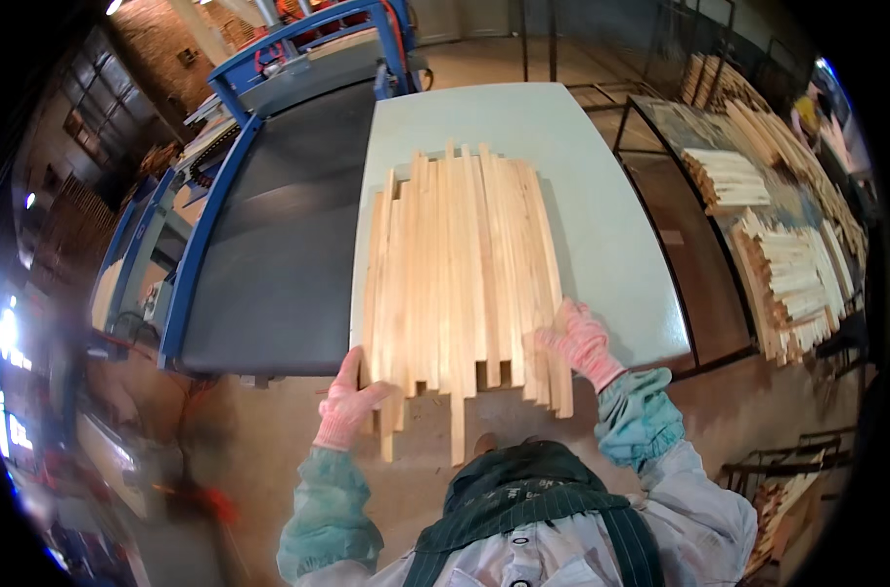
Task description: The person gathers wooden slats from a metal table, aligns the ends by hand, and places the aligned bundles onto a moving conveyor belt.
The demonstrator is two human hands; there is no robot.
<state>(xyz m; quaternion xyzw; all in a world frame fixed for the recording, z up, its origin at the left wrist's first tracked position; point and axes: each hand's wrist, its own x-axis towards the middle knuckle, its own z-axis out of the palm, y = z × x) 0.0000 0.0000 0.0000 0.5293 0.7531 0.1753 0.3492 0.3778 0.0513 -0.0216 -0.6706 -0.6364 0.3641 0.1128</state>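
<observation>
My left grip (347, 403), a gloved hand, is touching the left edge of the wooden strips (455, 274) near their lower ends, and my right grip (584, 342), gloved also, is touching the right edge, a little higher. On both, the thumb is spreading away from the fingers toward the strips; from my distance I cannot tell whether the fingers are closing underneath. The strips are lying side by side on the pale counter (601, 215), their near ends reaching past its edge. In my judgement, I am gathering and squaring this layer, and the next move is calling for an even inward pressure from both sides, since the ends are looking ragged.

For the count, I am seeing two hands, one pale counter and one dark belt (289, 235) just beside it. The strips are lying too tightly for a sure number; two are sticking out furthest toward the apron (533, 489). Well apart, on the right, at least two piles (724, 178) of similar pieces are resting.
</observation>
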